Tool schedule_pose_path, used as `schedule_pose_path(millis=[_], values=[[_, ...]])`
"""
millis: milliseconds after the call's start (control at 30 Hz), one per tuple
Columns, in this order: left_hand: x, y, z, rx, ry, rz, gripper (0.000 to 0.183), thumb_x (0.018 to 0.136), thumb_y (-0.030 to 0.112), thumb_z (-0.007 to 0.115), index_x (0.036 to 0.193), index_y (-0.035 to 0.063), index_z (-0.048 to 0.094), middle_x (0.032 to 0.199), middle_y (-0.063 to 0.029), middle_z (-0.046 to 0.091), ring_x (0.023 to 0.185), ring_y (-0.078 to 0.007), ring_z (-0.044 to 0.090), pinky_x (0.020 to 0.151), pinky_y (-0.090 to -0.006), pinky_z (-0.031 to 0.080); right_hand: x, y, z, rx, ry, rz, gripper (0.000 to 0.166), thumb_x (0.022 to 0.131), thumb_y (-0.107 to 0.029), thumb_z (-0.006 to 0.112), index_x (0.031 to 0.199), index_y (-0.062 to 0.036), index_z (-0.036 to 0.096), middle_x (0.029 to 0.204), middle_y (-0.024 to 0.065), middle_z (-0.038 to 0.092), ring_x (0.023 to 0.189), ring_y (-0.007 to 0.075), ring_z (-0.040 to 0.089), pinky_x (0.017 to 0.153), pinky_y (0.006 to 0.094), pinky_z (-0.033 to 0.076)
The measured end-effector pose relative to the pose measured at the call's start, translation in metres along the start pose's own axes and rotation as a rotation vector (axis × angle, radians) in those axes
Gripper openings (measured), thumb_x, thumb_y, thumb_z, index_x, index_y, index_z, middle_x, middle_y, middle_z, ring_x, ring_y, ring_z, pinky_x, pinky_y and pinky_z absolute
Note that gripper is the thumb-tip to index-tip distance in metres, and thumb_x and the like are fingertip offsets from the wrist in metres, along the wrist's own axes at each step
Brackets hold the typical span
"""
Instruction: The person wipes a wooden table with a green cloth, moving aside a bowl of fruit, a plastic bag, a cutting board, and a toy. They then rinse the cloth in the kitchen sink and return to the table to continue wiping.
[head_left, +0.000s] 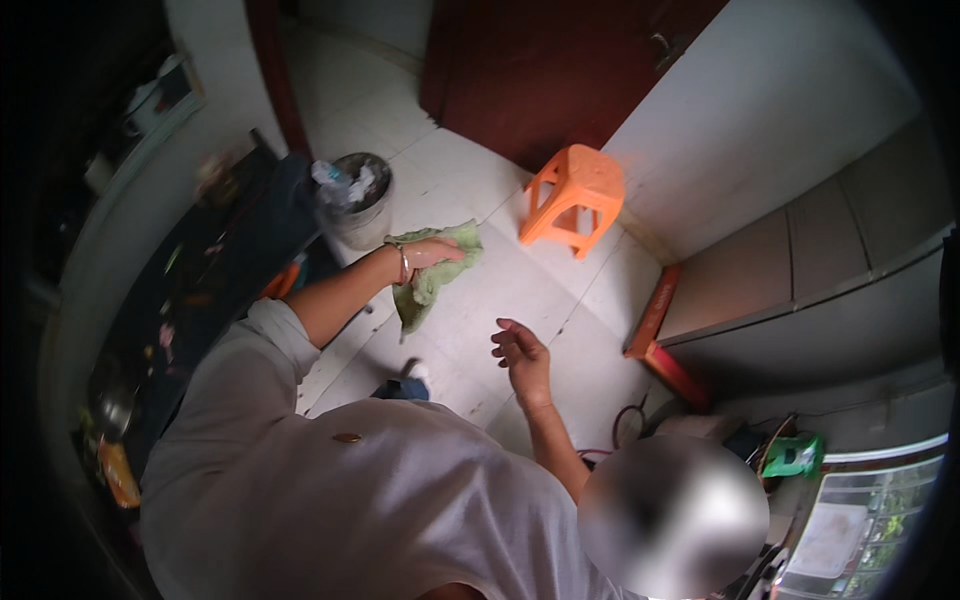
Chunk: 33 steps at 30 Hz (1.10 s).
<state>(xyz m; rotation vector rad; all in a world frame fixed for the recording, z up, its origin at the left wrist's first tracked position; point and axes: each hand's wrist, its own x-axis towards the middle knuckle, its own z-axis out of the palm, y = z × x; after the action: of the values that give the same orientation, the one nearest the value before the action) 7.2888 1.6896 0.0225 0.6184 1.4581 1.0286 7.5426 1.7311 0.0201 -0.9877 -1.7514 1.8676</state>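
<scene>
A green cloth (431, 289) hangs loosely from my left hand (431, 255), which has its fingers laid over the cloth's upper part. A bracelet circles that wrist. The cloth's lower corner droops in front of the pale tiled floor. Beyond it stands a grey waste bin (365, 225) with a plastic bottle and crumpled white paper in it. My right hand (527, 365) is raised over the floor, its fingers loosely bent and apart, holding nothing. Nearest ahead of it is an orange plastic stool (596, 176), well out of touch.
At left runs a dark tabletop (142, 300) with small scattered items and a metal bowl (116, 405). A dark red door (525, 75) stands ahead. Grey-brown cabinets (742, 277) line the right, with a long orange-red carton (656, 311) against them. A round blur hides the lower right.
</scene>
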Motion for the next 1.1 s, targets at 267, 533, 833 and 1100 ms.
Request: schedule_pose_path(millis=[267,533,833,1100], values=[[0.236,0.034,-0.087,-0.497,0.233,-0.272,0.016,0.079,0.03,0.061,0.08,0.0136,0.059,0.063,0.0001,0.054,0.047,-0.0121,0.05,0.035,-0.0304,0.036,0.198,-0.031,-0.05,0.066,0.124,0.083,0.022,0.088,-0.01,0.049,0.107,-0.003,0.057,0.086,0.0045,0.061,0.07,0.0109,0.056,0.058,0.0225,0.044],[0.312,0.21,-0.172,0.394,0.408,0.382,0.027,0.081,0.029,0.058,0.087,0.0031,0.063,0.075,-0.0047,0.063,0.066,-0.0106,0.056,0.063,-0.0259,0.046,0.498,-0.073,-0.015,0.214,-0.235,0.13,0.028,0.085,-0.005,0.045,0.112,-0.0022,0.053,0.103,0.0085,0.058,0.088,0.0181,0.057,0.073,0.0292,0.047],[0.35,0.36,-0.293,0.833,0.205,0.495,0.027,0.088,0.035,0.046,0.092,0.0106,0.057,0.064,-0.0063,0.057,0.059,-0.0207,0.057,0.054,-0.0346,0.046,0.782,-0.136,0.135,0.947,-0.765,0.323,0.036,0.091,-0.031,0.037,0.113,-0.0054,0.048,0.108,0.0096,0.054,0.096,0.0247,0.053,0.085,0.0385,0.044],[0.542,0.466,-0.524,-1.272,0.457,0.707,0.021,0.085,0.03,0.052,0.081,0.0091,0.052,0.056,-0.0002,0.045,0.046,-0.0114,0.039,0.045,-0.0282,0.034,0.925,-0.246,0.24,0.772,-0.746,0.247,0.037,0.091,-0.039,0.035,0.112,-0.0105,0.046,0.103,0.0048,0.052,0.095,0.0188,0.05,0.082,0.0336,0.042]])
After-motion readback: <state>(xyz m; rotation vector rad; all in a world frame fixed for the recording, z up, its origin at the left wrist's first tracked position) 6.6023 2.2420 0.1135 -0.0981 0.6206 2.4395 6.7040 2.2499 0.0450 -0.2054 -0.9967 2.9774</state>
